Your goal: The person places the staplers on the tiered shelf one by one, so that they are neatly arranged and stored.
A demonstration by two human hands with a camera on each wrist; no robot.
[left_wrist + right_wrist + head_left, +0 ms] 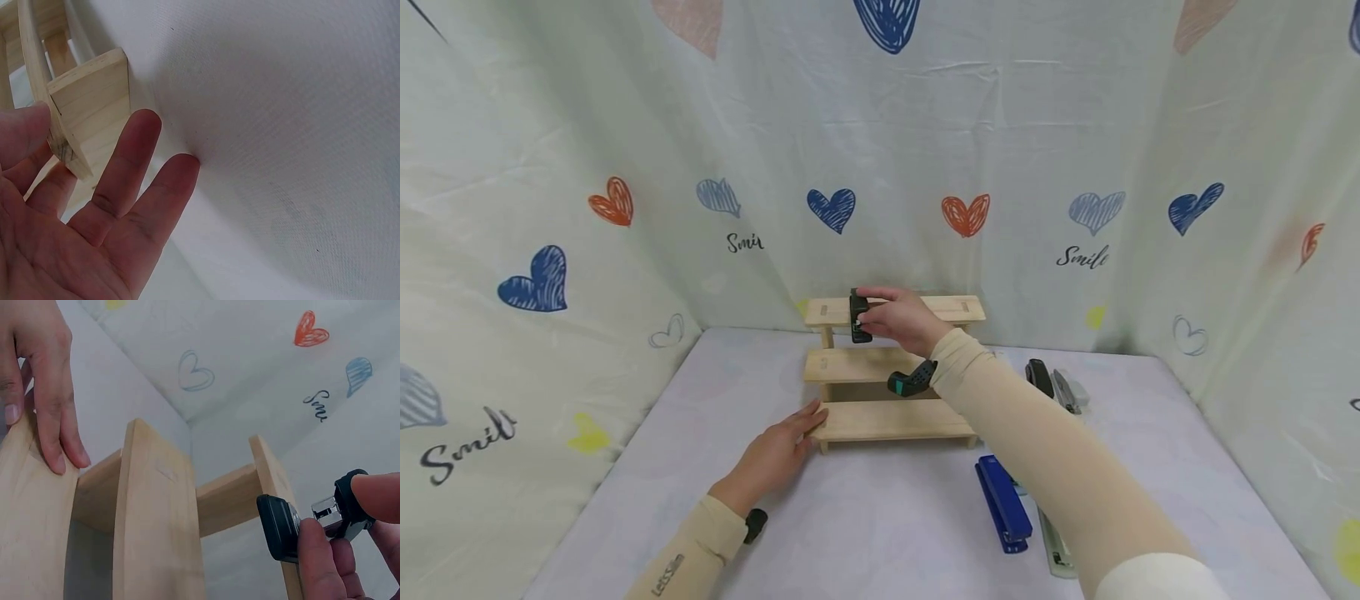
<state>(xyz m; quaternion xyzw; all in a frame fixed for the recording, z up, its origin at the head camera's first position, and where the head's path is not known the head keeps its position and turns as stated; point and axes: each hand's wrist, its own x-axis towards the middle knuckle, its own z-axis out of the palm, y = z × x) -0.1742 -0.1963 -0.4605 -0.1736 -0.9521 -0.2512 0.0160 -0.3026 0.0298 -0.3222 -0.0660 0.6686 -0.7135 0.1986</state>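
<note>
A three-step wooden shelf (880,421) stands at the back of the table. My right hand (906,321) holds a small black stapler (860,317) at the left part of the top step. In the right wrist view the black stapler (279,528) shows its metal inside, between thumb and fingers. Whether it touches the board cannot be told. With thumb and fingers, my left hand (778,450) grips the left end of the bottom step. The left wrist view has this left hand (94,244) around the board end (65,150), two fingers stretched out beside it.
A blue stapler (1002,504) lies right of the shelf's front. Partly under my right forearm is a pale green stapler (1056,546). Further back on the right lie a black stapler (1039,377) and a grey one (1066,392). Heart-printed curtain (895,150) hangs behind.
</note>
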